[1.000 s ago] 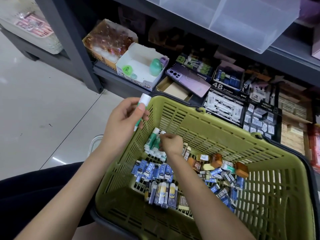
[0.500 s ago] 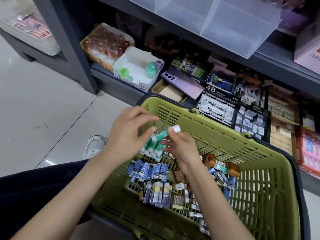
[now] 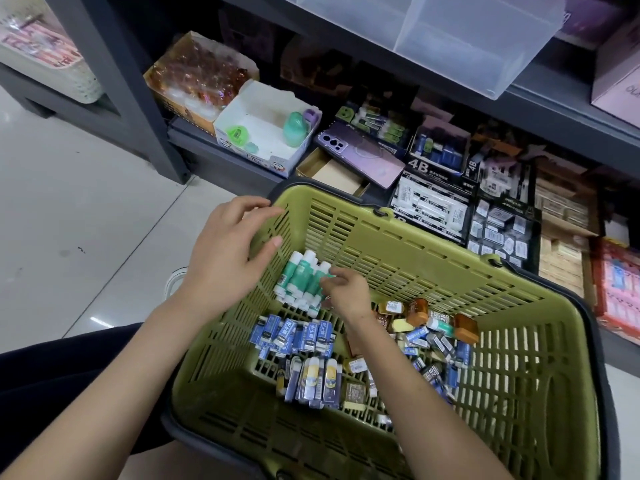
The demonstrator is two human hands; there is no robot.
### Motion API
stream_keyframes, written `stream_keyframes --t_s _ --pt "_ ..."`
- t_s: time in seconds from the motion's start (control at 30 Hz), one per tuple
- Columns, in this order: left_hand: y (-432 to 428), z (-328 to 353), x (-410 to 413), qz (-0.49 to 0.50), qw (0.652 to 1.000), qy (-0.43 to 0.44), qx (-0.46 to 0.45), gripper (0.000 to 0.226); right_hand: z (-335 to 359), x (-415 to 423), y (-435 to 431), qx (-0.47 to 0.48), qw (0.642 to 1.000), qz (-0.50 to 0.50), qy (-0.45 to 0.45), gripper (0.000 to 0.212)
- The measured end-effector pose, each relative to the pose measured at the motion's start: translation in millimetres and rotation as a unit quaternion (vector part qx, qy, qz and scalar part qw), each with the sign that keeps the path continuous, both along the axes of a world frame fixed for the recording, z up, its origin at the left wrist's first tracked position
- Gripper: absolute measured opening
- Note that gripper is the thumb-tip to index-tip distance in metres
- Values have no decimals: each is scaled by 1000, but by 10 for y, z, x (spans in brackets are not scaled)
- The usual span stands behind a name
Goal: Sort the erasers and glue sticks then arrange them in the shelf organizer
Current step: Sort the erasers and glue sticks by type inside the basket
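Basket floor (image 3: 265, 368): right hand (image 3: 346, 294) partly hides glue sticks (image 3: 300, 275).

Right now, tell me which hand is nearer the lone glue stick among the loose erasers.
Right. The right hand is left of the lone glue stick; the left hand farther left, at the basket wall.

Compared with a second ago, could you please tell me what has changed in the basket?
The glue stick left the left hand, which is now open at the basket rim; the right hand took it and pinches it down onto the green pile. The blue erasers stayed in their rows.
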State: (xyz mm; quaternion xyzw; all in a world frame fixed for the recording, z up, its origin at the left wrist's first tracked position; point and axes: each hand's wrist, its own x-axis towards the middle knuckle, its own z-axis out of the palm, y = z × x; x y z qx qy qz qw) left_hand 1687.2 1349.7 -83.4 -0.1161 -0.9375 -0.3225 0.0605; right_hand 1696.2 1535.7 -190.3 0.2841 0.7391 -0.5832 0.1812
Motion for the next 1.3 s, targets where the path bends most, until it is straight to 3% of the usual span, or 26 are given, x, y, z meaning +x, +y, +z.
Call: stream_keyframes --t_s 0.1,0.2,0.37,0.5,0.63,0.73,0.8,0.87,1.0,1.07,1.1,1.13,1.2,1.3 --pt "97 14 55 5 996 81 -33 29 8 404 464 82 996 -20 13 24" --pt "334 -12 155 -12 996 89 7 22 11 833 1064 271 962 -43 6 25" --pt "905 -216 351 -66 987 -93 109 21 -68 1019 1595 410 912 26 14 37" --pt "1229 -444 421 -138 960 -224 99 24 -141 873 1642 551 818 163 -9 37" --pt "1389 -593 481 -131 933 -311 128 21 -139 758 1765 586 785 198 -8 31" --pt "1443 -629 504 -109 922 -342 149 18 -181 781 1824 612 732 300 8 36" --pt "1458 -639 512 -99 916 -353 161 16 -220 809 1807 605 718 344 -7 37" --pt "1446 -639 519 -91 912 -362 169 15 -237 823 1796 594 733 331 -15 33" --pt "1385 -653 491 -54 902 -380 197 15 -67 868 1778 549 813 195 12 33" --pt "1358 -635 474 -36 896 -389 211 14 110 876 1700 409 909 73 31 30" --pt "1347 -614 464 -36 894 -391 216 13 211 875 1629 276 960 9 44 25" --pt "1337 -586 461 -41 893 -391 216 13 311 877 1544 136 988 -43 56 20" --pt "1325 -520 481 -68 894 -392 205 11 475 866 1347 -42 994 -72 75 17" --pt "1283 -415 544 -104 905 -378 167 18 559 776 1029 -148 984 -45 91 16"
